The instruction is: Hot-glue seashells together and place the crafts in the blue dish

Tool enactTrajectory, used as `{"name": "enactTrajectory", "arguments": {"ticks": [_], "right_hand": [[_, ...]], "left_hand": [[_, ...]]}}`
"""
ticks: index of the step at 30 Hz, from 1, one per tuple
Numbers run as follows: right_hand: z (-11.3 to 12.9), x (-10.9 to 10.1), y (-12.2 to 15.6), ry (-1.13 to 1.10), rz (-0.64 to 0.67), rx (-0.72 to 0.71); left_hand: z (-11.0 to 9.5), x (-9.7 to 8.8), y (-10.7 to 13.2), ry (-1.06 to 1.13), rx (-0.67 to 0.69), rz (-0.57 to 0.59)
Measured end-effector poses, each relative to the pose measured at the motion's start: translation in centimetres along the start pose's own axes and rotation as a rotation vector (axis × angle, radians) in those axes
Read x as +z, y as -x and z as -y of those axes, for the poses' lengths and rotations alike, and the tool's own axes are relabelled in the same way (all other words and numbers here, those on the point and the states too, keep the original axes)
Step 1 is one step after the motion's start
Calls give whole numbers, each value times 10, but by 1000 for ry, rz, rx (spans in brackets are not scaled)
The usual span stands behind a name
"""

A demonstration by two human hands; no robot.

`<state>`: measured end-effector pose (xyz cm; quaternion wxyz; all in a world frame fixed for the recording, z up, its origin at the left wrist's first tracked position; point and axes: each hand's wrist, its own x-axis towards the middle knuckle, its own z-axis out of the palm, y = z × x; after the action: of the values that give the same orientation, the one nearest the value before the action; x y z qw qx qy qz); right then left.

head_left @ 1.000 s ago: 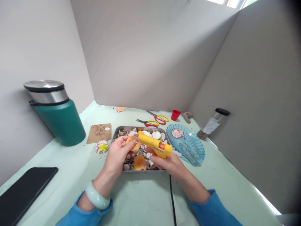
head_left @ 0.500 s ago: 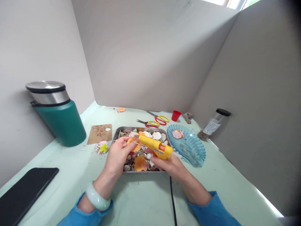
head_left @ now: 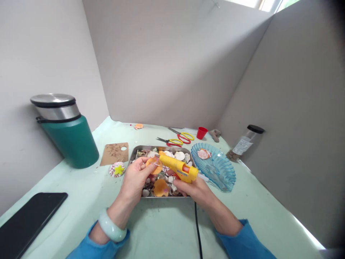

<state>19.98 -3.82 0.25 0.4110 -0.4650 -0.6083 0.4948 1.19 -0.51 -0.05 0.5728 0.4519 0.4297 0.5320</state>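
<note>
My left hand (head_left: 136, 177) pinches an orange scallop shell (head_left: 154, 167) between thumb and fingers. A yellow hot glue gun (head_left: 178, 167) is gripped in my right hand (head_left: 194, 187), its nozzle pointing left at the shell's upper edge. Whether the tip touches the shell I cannot tell. Both hands are over a metal tray (head_left: 167, 197) filled with many small shells and stones. Among them, near the front, lies another orange shell (head_left: 161, 188). A black cord (head_left: 198, 230) runs down from beneath the right hand toward the table's front.
A green bottle (head_left: 70, 140) and a black phone (head_left: 29, 223) are at left, near a brown card (head_left: 114, 153) and a decorated shell (head_left: 116, 169). Behind the tray lie scissors (head_left: 172, 141) and a red cup (head_left: 201, 133). Right: a blue dish (head_left: 215, 167) and a clear jar (head_left: 245, 142).
Almost nothing differs. Both hands, the glue gun and the orange shell stay nearly in place; the thin strand seen across the shell is now less visible.
</note>
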Motion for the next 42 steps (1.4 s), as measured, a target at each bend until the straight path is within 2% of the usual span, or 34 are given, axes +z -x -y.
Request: {"name": "enactTrajectory", "arguments": {"ticks": [5,14,24,29,33,42], "right_hand": [[3,1,0,74,-4,-48],[3,0,0,84,8,-43],[0,0,0,21,-7,-20],[-4,0,0,-1,-44,-39],[-6,-1,1,32,-25,-57],[2,1,0,76,-7,-83]], "left_hand": [[-1,0,0,-5,-9,-16],[-3,1,0,5,-12,-15],[-2,1,0,20,-4,-1],[-1,0,-1,38,6,-32],[-2,1,0,56,28,-76],[-2,0,-1,119,44,-121]]}}
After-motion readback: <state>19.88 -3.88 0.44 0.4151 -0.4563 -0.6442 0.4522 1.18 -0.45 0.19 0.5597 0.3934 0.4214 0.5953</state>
